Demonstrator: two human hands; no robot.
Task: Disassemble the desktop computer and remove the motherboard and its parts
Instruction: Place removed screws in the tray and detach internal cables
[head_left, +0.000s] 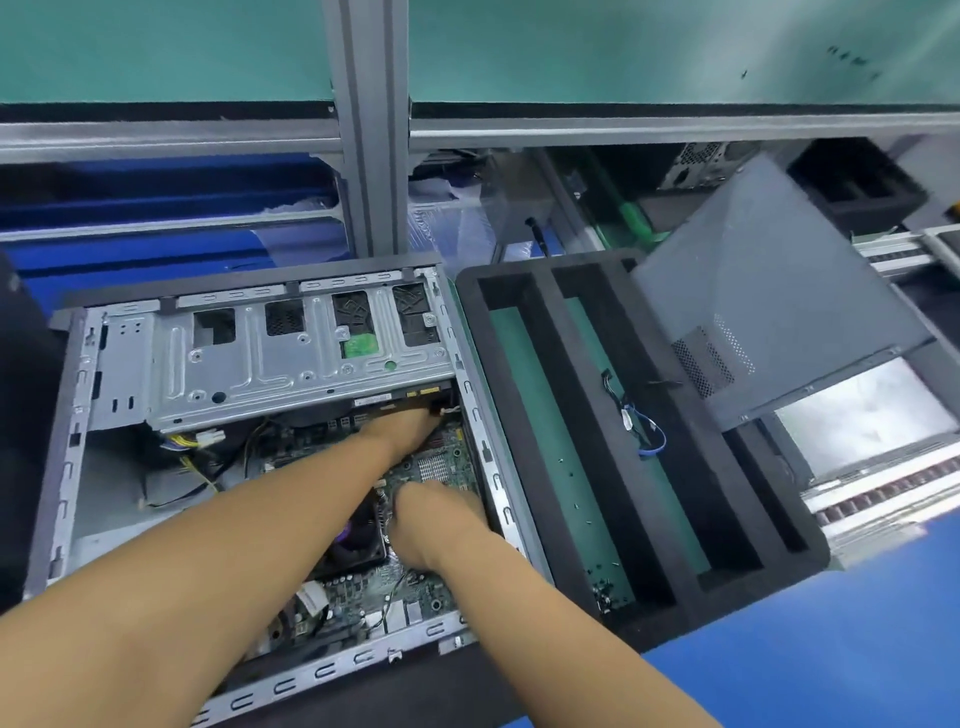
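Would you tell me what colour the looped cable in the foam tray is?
The looped cable is blue; the head view shows it best.

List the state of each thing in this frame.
computer case: open, lying on its side.
motherboard: still inside the case.
drive cage: still mounted.
side panel: off, propped at the right.
foam tray: holds a blue cable.
left hand: reaches under the drive cage.
right hand: on the motherboard beside the fan.

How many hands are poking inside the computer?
2. The left hand reaches far in, under the edge of the metal drive cage. The right hand is nearer, on the motherboard beside the black fan. No other hand shows.
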